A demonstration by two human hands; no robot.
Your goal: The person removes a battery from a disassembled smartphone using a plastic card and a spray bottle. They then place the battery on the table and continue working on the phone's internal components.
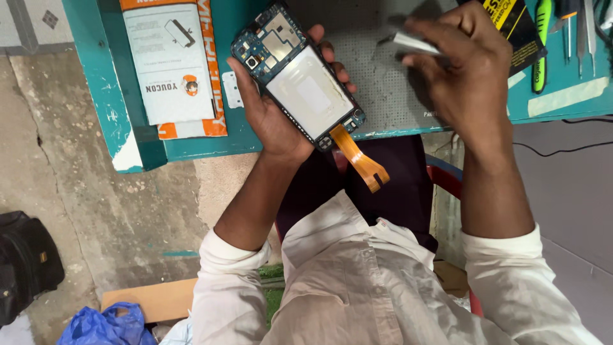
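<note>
Left hand: the left hand point(271, 118) grips an opened phone point(298, 75) from below, thumb on the left edge and fingertips curled over the right edge, its back cover off and its insides facing up.

Right hand: the right hand point(461, 71) pinches a slim, pale metal tool point(414, 43) between thumb and fingers, tip pointing left toward the phone.

Phone: it is held above the near edge of the table, its long axis running from upper left, where the circuit board and camera sit, to lower right. A pale panel fills its middle.

Cable: an orange ribbon cable point(361, 161) hangs from the phone's lower end, over the person's lap.

Key relation: the phone lies to the left of the tool hand, near but apart; the tool tip points at its upper right side, with nothing between them. The left hand already has the phone; the right is the free one.

Table: a teal table point(89, 76) carries a grey work mat point(383, 89) under both hands.

Around: a white and orange packet point(172, 64) lies flat just left of the phone. A black and yellow packet point(514, 25) and green-handled tools point(543, 38) sit beyond the right hand.

Floor: a black bag point(25, 262) and a blue plastic bag point(105, 324) lie at lower left.
</note>
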